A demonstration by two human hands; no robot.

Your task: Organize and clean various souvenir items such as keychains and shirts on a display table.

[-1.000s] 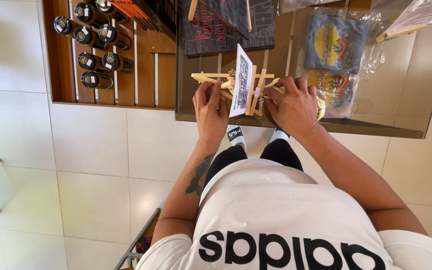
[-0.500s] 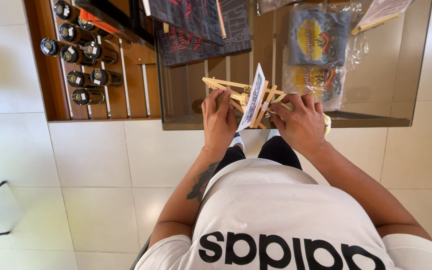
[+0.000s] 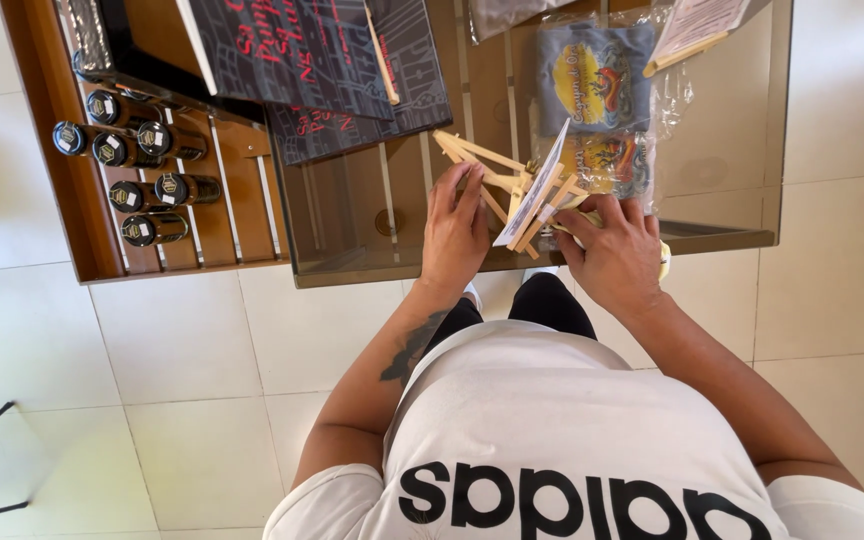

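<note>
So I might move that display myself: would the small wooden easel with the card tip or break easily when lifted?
Probably light: the wooden easel is only thin slats. Likely fragile and apt to tip, since both the left hand and right hand steady it. The card merely leans, so it may slide.

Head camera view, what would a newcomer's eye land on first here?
First, the small pale wooden easel carrying a white card, at the glass-topped table's near edge, with the left hand and right hand on it. Next, the dark capped bottles lying on the wooden slatted rack at left.
</note>
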